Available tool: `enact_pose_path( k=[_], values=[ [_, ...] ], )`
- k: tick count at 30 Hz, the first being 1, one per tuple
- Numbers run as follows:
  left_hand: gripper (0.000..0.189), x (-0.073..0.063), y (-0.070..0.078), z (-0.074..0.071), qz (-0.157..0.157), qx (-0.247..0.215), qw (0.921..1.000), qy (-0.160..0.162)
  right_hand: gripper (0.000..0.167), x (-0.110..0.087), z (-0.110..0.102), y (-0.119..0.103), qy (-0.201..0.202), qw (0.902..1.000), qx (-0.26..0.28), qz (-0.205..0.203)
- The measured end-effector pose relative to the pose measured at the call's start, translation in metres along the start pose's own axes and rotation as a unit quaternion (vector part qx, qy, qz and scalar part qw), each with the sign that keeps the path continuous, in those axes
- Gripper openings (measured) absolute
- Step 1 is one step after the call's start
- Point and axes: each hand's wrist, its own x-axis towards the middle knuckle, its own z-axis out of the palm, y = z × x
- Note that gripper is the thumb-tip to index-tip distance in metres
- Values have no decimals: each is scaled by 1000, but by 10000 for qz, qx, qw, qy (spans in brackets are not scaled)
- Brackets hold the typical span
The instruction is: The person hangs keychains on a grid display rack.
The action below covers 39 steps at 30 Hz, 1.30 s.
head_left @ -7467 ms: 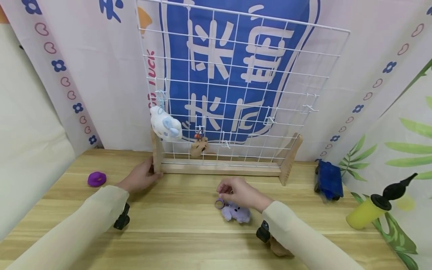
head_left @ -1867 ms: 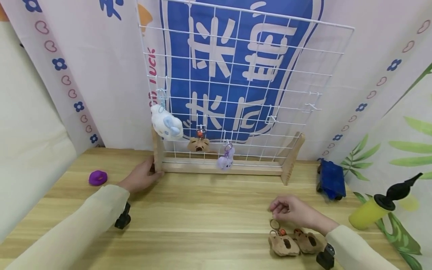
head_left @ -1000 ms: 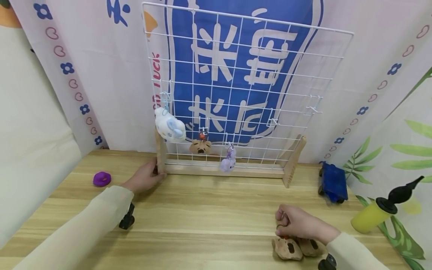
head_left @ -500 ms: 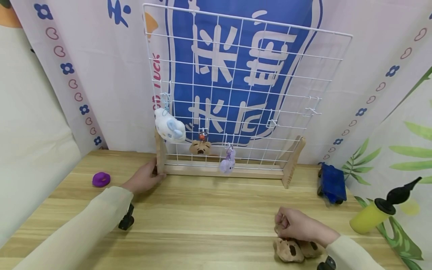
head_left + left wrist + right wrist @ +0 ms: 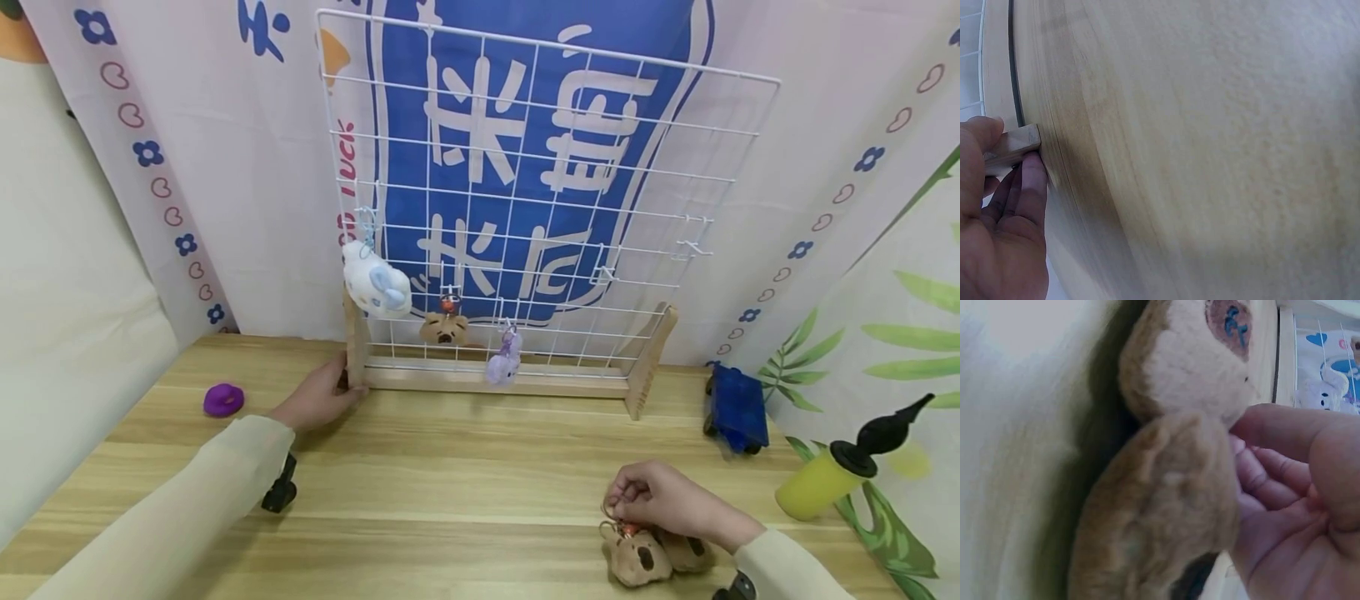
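My left hand (image 5: 318,396) grips the left wooden foot (image 5: 1013,149) of a white wire grid rack (image 5: 495,379), thumb on one side and fingers on the other. At the front right, my right hand (image 5: 663,497) pinches the metal ring of a brown plush keychain (image 5: 637,557). A second brown plush keychain (image 5: 688,552) lies beside it, partly under the hand. In the right wrist view both plushes fill the middle beside the fingers. From hooks on the grid hang a white-and-blue plush keychain (image 5: 375,281), a brown bear keychain (image 5: 444,328) and a purple plush keychain (image 5: 504,358).
Bare hooks sit on the grid's right side, one a white wire hook (image 5: 603,273), another hook (image 5: 690,247) higher up. A purple ring-shaped object (image 5: 223,400) lies left. At right are a blue toy cart (image 5: 737,410) and a yellow pump (image 5: 825,481) with a black nozzle.
The purple plush has gone from the table to a grid hook. My right hand has moved right to the brown plushes and now lifts one's ring slightly. The left hand stays on the foot.
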Motion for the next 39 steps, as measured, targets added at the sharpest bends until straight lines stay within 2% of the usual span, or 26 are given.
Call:
enact_pose_path(
  k=[8, 16, 22, 26, 30, 34, 39],
  values=[
    [65, 1, -2, 2, 73, 41, 10000, 27, 24, -2, -2, 7, -29, 9931, 1166, 143],
    [66, 0, 0, 2, 74, 42, 10000, 25, 34, -3, -1, 3, 535, 9816, 1785, 414],
    [66, 1, -1, 2, 46, -54, 10000, 23, 37, -1, -6, -3, 846, 9719, 2193, 112],
    [66, 1, -2, 2, 68, -61, 10000, 28, 36, 1, -11, -15, 1071, 9693, 2208, -167],
    [67, 1, -1, 1, 69, -61, 10000, 23, 30, 5, -21, -38, 1540, 9659, 2054, -337],
    [67, 0, 1, 0, 13, -70, 10000, 34, 33, 9, -34, -61, 2008, 9619, 1792, -492],
    [66, -2, 2, 0, -17, -76, 10000, 18, 37, 15, -49, -81, 2563, 9463, 1725, -950]
  ],
)
